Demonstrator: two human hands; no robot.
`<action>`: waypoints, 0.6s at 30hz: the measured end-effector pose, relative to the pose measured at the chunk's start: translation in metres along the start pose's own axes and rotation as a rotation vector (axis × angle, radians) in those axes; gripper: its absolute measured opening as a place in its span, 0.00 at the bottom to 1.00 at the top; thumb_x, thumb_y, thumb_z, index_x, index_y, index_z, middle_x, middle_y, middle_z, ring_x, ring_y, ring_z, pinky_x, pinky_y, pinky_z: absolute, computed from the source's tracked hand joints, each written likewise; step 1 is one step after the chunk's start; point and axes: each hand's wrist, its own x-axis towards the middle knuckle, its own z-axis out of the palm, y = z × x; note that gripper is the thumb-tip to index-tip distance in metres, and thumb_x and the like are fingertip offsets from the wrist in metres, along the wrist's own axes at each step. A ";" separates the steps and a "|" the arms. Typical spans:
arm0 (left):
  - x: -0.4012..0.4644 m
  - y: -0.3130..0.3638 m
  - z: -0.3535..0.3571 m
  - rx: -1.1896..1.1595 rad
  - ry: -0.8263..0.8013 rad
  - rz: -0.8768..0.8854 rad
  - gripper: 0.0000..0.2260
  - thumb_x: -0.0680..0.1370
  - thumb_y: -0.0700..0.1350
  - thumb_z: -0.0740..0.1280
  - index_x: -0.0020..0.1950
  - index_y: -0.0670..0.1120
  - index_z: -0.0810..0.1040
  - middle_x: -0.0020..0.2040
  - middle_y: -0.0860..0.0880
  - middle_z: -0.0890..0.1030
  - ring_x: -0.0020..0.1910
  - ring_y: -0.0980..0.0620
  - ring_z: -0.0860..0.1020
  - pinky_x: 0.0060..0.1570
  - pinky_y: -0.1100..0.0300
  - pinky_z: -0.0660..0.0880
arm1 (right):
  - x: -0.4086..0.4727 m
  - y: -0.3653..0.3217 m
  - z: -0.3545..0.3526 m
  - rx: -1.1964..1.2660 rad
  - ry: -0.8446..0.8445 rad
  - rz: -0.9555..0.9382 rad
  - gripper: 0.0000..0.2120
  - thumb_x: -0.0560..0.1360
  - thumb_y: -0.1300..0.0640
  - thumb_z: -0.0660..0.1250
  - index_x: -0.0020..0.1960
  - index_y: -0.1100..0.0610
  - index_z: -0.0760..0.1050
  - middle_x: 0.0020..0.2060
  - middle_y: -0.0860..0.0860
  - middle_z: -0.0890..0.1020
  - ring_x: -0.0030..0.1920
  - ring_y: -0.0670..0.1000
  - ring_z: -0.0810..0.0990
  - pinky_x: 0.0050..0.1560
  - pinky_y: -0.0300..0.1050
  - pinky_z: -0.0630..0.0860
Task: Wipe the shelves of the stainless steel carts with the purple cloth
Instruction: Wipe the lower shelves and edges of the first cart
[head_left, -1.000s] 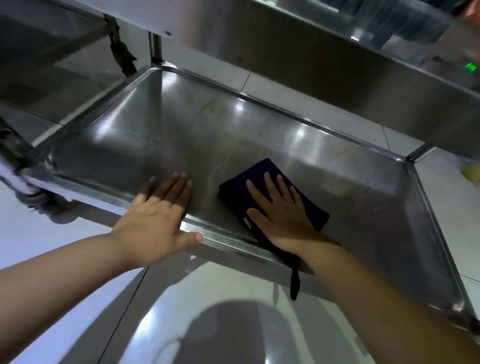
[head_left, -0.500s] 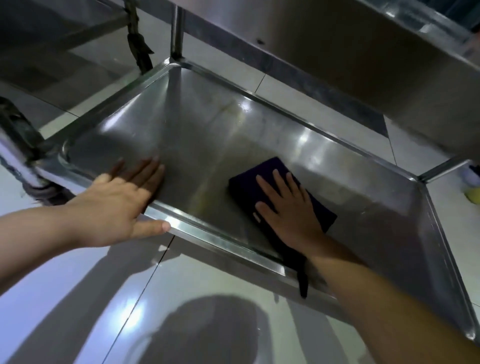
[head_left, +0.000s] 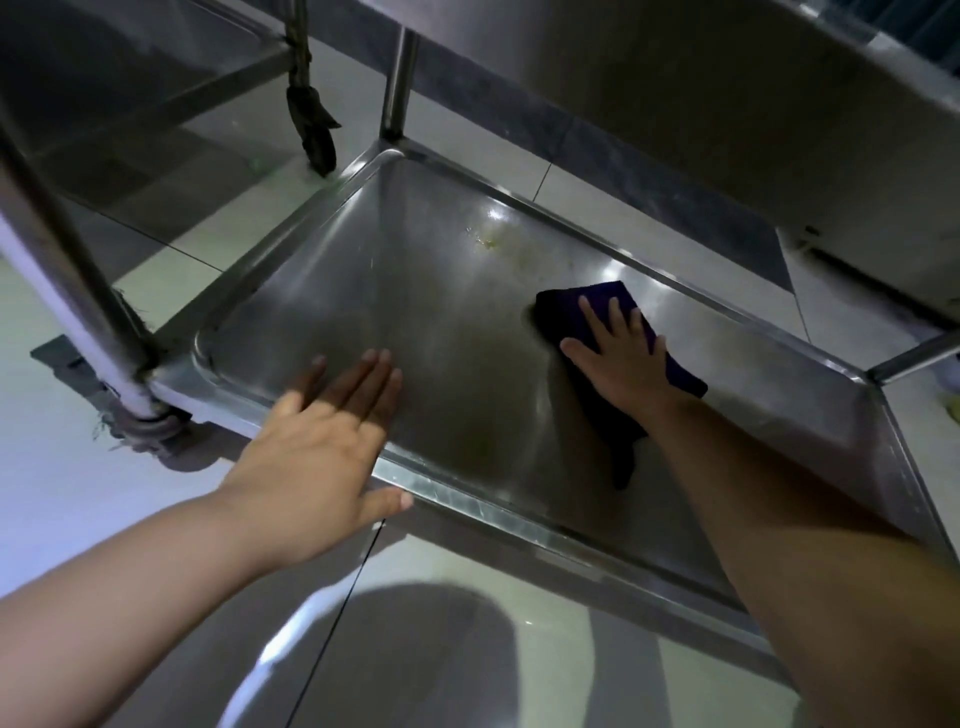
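Observation:
The bottom shelf (head_left: 415, 291) of a stainless steel cart fills the middle of the head view. The purple cloth (head_left: 566, 312) lies flat on it, toward the far right, with a tail trailing back under my forearm. My right hand (head_left: 618, 358) presses on the cloth with straight, spread fingers. My left hand (head_left: 322, 447) rests flat over the shelf's near rim, fingers stretched onto the steel and thumb along the edge. A yellowish smear (head_left: 488, 239) marks the shelf near its far rim.
An upper shelf (head_left: 727, 78) overhangs the far side. Upright posts stand at the near left corner (head_left: 67, 260) and the far corner (head_left: 397, 78). A second cart shelf (head_left: 130, 67) and a caster (head_left: 317, 140) sit at upper left. Glossy floor tiles (head_left: 441, 649) surround the cart.
My right hand has pushed the cloth away from the near rim toward the far side of the shelf. My left hand has stayed on the near rim while the view shifted.

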 end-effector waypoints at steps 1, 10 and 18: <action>0.000 0.001 -0.001 -0.010 -0.002 -0.001 0.45 0.71 0.72 0.42 0.75 0.44 0.32 0.71 0.47 0.29 0.68 0.53 0.27 0.69 0.50 0.31 | -0.008 -0.006 0.003 -0.008 0.001 -0.037 0.30 0.79 0.34 0.47 0.76 0.38 0.39 0.78 0.50 0.40 0.77 0.54 0.36 0.72 0.62 0.36; -0.006 0.004 -0.004 -0.062 0.081 0.000 0.45 0.74 0.70 0.50 0.76 0.40 0.37 0.78 0.43 0.39 0.76 0.48 0.37 0.71 0.47 0.33 | -0.116 -0.069 0.035 -0.056 -0.092 -0.298 0.28 0.79 0.36 0.47 0.63 0.26 0.26 0.70 0.40 0.29 0.70 0.44 0.25 0.67 0.46 0.25; -0.035 -0.045 -0.015 -0.472 0.225 0.066 0.30 0.73 0.43 0.71 0.71 0.37 0.64 0.73 0.39 0.63 0.73 0.42 0.57 0.70 0.52 0.55 | -0.186 -0.086 0.021 0.003 -0.253 -0.393 0.27 0.81 0.40 0.49 0.64 0.21 0.32 0.72 0.37 0.32 0.71 0.42 0.25 0.70 0.44 0.27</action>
